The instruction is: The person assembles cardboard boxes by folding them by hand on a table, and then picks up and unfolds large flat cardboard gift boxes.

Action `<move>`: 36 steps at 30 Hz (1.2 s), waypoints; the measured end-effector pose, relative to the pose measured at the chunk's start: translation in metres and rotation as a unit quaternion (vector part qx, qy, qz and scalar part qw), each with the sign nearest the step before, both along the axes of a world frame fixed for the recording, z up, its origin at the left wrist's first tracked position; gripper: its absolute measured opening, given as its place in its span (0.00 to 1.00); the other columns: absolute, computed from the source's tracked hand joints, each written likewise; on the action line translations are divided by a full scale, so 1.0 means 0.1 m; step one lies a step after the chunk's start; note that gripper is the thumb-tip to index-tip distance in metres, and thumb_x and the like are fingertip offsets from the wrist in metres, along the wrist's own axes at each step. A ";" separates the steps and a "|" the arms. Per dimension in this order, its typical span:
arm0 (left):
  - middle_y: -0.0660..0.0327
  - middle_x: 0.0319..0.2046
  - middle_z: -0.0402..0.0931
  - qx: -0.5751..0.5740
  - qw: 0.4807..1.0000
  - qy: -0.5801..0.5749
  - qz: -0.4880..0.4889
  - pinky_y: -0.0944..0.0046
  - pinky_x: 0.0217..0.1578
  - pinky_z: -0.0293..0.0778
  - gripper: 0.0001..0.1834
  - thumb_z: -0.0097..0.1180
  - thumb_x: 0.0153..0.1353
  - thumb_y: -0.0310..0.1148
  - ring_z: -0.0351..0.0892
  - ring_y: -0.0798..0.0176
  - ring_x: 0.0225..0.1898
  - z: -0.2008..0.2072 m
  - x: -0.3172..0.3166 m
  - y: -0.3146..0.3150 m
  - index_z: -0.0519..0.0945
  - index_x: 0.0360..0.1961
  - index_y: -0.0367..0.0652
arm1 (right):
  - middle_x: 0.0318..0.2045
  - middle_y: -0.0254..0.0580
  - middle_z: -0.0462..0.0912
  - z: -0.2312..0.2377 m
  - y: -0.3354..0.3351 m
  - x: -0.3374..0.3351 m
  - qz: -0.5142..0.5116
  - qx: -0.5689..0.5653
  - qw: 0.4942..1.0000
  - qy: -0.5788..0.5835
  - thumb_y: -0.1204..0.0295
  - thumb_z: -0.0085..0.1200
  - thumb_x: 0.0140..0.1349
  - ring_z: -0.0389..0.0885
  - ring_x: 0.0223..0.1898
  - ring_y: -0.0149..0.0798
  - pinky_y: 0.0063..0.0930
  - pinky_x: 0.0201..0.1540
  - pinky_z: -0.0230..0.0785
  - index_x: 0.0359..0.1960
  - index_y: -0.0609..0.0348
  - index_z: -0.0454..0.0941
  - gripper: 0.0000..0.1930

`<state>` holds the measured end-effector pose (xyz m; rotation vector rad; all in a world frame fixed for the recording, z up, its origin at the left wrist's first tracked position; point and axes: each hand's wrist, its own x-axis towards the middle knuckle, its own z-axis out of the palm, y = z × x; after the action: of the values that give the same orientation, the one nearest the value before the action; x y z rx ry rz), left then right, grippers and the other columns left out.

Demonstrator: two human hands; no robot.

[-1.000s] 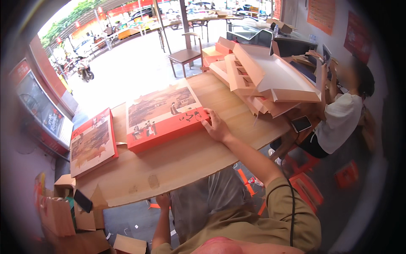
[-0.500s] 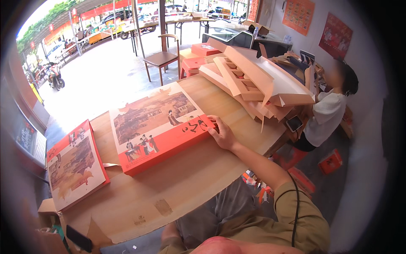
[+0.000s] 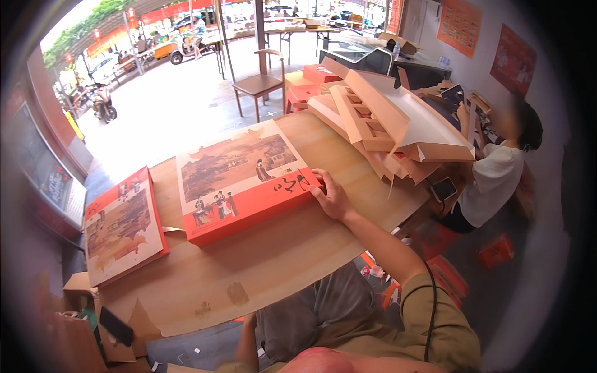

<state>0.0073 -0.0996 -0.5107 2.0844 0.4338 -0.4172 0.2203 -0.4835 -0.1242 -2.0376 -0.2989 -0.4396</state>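
A large flat gift box [image 3: 245, 177], red along the front with a printed landscape and robed figures on its lid, lies on the table. My right hand [image 3: 331, 194] grips its near right corner, with the thumb at the front and the fingers round the right end. A second, similar box [image 3: 124, 227] lies at the table's left edge, with a pale ribbon tab sticking out from its right side. My left arm [image 3: 249, 342] hangs by my leg at the lower edge; the fingers are hidden under the table's front edge.
A pile of open cardboard trays and boxes [image 3: 385, 118] covers the table's far right. Beside it sits another person [image 3: 494, 177] in a white top. A phone [image 3: 116, 326] rests near cartons [image 3: 81, 323] at lower left. Beyond the table stand a chair [image 3: 258, 85] and red stool [image 3: 300, 94].
The whole view has shifted, so the scene sits farther right. My right hand stays on the box corner. More of my left forearm shows. A scooter and rider have appeared outside.
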 end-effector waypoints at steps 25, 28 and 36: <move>0.41 0.60 0.68 0.190 0.785 -0.556 0.195 0.54 0.59 0.71 0.28 0.57 0.62 0.29 0.71 0.47 0.57 3.77 1.71 -0.28 0.69 0.63 0.29 | 0.46 0.52 0.86 -0.16 -0.11 0.14 -0.081 -0.039 0.995 0.039 0.56 0.46 0.67 0.83 0.51 0.53 0.46 0.61 0.69 0.67 0.52 0.72 0.28; 0.41 0.58 0.72 0.132 0.776 -0.560 0.258 0.52 0.61 0.69 0.28 0.55 0.63 0.32 0.72 0.45 0.60 3.59 1.76 -0.18 0.70 0.63 0.29 | 0.45 0.54 0.87 -0.11 -0.13 0.06 -0.071 -0.093 0.993 0.017 0.56 0.50 0.62 0.84 0.50 0.52 0.44 0.61 0.70 0.65 0.61 0.73 0.31; 0.47 0.45 0.85 0.063 0.842 -0.443 0.300 0.53 0.49 0.77 0.24 0.55 0.62 0.43 0.85 0.46 0.47 3.63 1.69 -0.08 0.83 0.52 0.36 | 0.46 0.59 0.85 -0.08 -0.11 -0.09 -0.054 -0.089 0.994 0.018 0.65 0.50 0.59 0.83 0.51 0.58 0.44 0.55 0.75 0.60 0.59 0.78 0.26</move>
<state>0.1761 -0.1077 -0.1478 1.8800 0.5087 0.9431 0.2117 -0.4944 -0.1318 -2.2401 -0.2132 -0.4566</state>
